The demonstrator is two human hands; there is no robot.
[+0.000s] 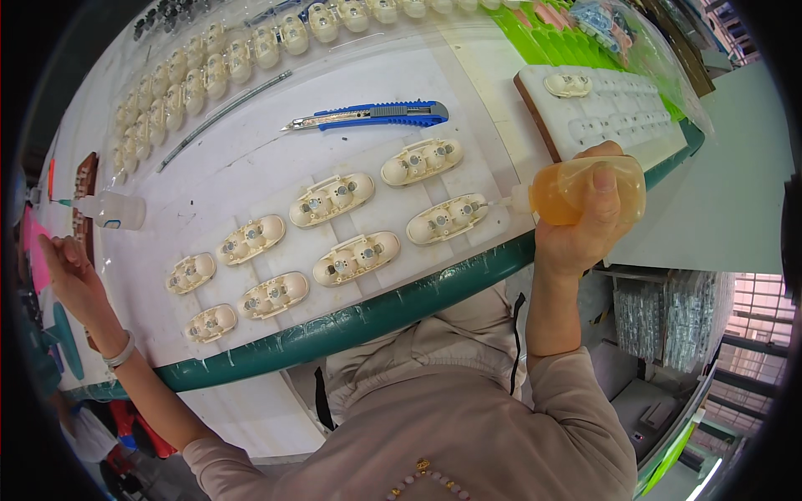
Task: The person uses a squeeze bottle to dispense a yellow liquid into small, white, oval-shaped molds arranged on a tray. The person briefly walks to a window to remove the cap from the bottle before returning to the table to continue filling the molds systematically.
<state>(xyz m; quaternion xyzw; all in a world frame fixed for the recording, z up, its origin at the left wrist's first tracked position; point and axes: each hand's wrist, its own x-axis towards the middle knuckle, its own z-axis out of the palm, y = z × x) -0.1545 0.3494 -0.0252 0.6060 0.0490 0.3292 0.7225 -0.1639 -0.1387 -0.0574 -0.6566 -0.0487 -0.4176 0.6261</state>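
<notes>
The fingers and thumb of the right hand (585, 230) are wrapped tight round a squeeze bottle (585, 190) of amber liquid, held on its side with the thumb pressed on top; its pale nozzle points left, the tip just at the end of the nearest cream plastic part (447, 219), which lies on the white work mat (251, 171); that part is the rightmost of nine such parts set in slanted rows across the mat, each with two round metal-centred sockets; beyond them on the mat lies a blue utility knife (376, 114), and a thin grey rod (225, 119) slants to the knife's left; right of the mat, behind the bottle, a white tray (618, 125) carries one more cream part near its far left corner; long curved rows of further cream parts (192, 79) run along the mat's far edge; at the mat's left edge a small clear bottle (113, 209) lies on its side; the left hand (71, 271) rests off the mat's left edge, fingers loosely spread and holding nothing, a bracelet on its wrist; the bench's green edge (376, 313) borders the mat on the near side.
</notes>
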